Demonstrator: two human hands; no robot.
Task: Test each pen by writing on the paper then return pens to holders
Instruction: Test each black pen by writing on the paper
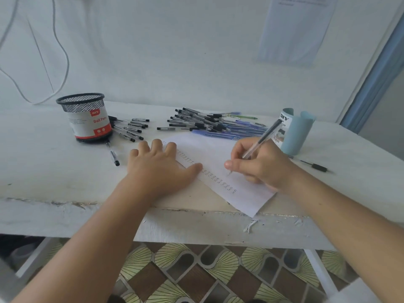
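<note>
With the pen (pixel 260 142) being pinched in the right hand (pixel 260 166) grip, its tip below the grip is being pressed lightly onto the paper (pixel 218 154), which is being pinned flat by the open left hand (pixel 159 167).

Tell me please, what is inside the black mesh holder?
No pens rise above the rim of the black mesh holder; its label hides the lower part. Loose pens lie beside it on the table.

White bench (pixel 43 171), front edge chipped, paint flaking along the lip. Set against a pale plastered wall (pixel 164 51). White cable (pixel 62 49) loops down the wall at left. Printed sheet (pixel 295 29) fixed to wall upper right, text too blurred to read. Blue frame (pixel 376 79) at far right. Floor (pixel 196 274) patterned in brown, grey, pale green fans. Light soft, even.
</note>
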